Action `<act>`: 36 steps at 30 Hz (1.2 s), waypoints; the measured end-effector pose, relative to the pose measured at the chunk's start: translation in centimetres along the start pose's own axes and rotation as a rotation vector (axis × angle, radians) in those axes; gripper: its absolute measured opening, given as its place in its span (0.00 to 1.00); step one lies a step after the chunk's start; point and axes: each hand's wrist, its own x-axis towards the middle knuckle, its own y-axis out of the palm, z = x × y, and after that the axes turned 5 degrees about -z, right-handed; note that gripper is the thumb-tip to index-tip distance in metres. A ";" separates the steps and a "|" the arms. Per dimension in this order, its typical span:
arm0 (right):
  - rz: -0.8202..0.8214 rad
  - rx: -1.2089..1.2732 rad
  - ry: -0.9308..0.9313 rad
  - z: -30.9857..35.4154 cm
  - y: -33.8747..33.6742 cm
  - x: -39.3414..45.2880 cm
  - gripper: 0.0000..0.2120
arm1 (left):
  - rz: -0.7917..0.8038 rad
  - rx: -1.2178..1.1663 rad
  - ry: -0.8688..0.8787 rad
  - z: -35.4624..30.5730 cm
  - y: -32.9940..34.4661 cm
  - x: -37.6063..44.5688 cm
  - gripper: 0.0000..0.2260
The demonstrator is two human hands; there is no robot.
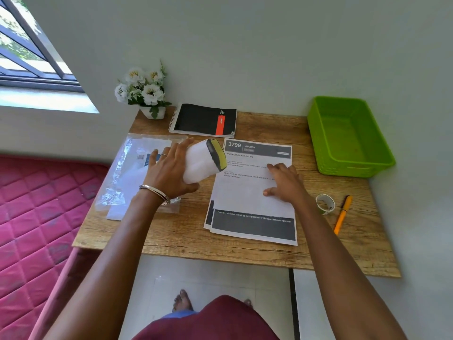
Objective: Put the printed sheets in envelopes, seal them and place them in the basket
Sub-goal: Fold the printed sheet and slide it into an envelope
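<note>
White paper envelope (201, 163) with a yellow strip is gripped in our left hand (169, 173), up off the wooden table (245, 251). Our right hand (284, 182) lies spread on the printed sheets (252, 192), holding them flat (ready, we think). The green plastic basket (318, 133) waits nearby.

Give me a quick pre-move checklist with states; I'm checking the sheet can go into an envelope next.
1. Left hand holds an envelope: ok, white envelope lifted off the table.
2. Envelope flap open: cannot tell, only a dark and yellow strip shows at its end.
3. Top printed sheet folded: ok, partly, its lower part is folded up.
4. Right hand steadies the sheet: ok, fingers lie flat on it.
5. Green basket reachable: ok, on the table's far right corner.
6. Tape roll at hand: ok, beside the orange pen.
</note>
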 end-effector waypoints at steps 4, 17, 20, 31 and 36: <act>0.064 -0.019 0.000 -0.1 -0.6 0.9 0.39 | 0.010 0.005 -0.015 0.0 0.3 0.1 0.47; 0.049 0.037 -0.069 0.1 0.2 -1.0 0.27 | 0.037 0.000 -0.007 0.1 1.4 0.2 0.47; 0.041 0.027 -0.066 0.2 0.2 -1.1 0.25 | 0.041 0.003 -0.003 -0.1 1.6 0.1 0.48; -0.004 0.471 -0.034 -0.2 -2.6 -1.7 0.11 | -0.030 -0.013 0.030 0.0 1.0 -0.6 0.47; -0.117 0.734 0.015 -1.4 -4.9 -2.9 0.11 | -0.026 -0.007 0.021 0.1 0.9 -0.8 0.47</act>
